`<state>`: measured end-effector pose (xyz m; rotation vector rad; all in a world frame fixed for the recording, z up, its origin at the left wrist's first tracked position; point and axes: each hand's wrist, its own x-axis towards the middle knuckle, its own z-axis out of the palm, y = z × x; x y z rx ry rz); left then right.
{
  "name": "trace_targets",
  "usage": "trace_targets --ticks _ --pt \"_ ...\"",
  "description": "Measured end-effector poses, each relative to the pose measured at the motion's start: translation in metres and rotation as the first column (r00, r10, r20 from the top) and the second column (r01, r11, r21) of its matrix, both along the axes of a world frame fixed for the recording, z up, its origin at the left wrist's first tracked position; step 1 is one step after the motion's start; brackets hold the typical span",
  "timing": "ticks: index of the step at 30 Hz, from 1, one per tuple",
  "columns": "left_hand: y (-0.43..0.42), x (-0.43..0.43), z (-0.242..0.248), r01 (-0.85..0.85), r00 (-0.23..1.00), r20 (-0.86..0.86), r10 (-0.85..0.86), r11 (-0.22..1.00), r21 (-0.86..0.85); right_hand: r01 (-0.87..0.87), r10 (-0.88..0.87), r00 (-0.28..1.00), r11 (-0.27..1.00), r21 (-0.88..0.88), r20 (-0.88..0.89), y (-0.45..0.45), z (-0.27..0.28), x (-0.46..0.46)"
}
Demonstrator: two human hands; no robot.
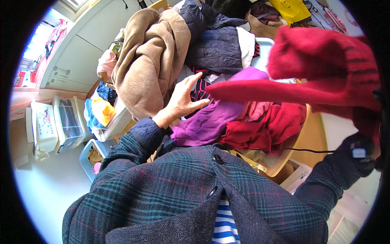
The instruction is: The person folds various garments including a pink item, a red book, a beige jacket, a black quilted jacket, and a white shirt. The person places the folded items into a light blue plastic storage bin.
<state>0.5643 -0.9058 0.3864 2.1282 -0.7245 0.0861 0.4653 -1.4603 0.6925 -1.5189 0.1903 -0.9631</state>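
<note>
My left hand (pixel 184 99) is raised over the heap of clothes, its thumb and fingers apart and nothing between them. Just beyond its thumb, the pointed end of a red knit garment (pixel 280 91) stretches in from the right. This garment is up in the air, partly blurred, and meets my right sleeve at the picture's rim. My right hand is mostly hidden by the cloth and shadow there. Below lie a purple garment (pixel 198 125), a black garment with red stripes (pixel 199 91) and another red garment (pixel 265 128), on a table with a wooden edge.
A brown blanket-like cloth (pixel 152 61) is heaped at the left, beside a dark quilted jacket (pixel 213 50). Plastic storage boxes (pixel 70 122) and a blue bin (pixel 86 155) stand on the left. A yellow bag (pixel 289 12) lies at the back. A black cord (pixel 310 150) crosses the right.
</note>
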Motion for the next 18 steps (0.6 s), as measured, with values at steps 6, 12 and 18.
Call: trace_targets --ticks 6,12,18 --pt "-0.015 -0.006 -0.041 0.086 0.992 -0.110 -0.066 0.978 0.189 0.436 -0.493 0.870 0.777 -0.453 -0.009 -0.062 0.034 -0.056" --pt "-0.053 -0.028 -0.043 0.288 0.957 -0.109 -0.270 0.933 0.214 -0.458 -0.082 0.829 0.469 -0.755 -0.554 0.097 -0.116 -0.035" --pt "-0.055 -0.033 -0.041 0.219 0.970 -0.150 -0.190 0.953 0.210 -0.904 0.068 0.188 0.403 -0.145 -0.980 0.221 -0.214 -0.020"
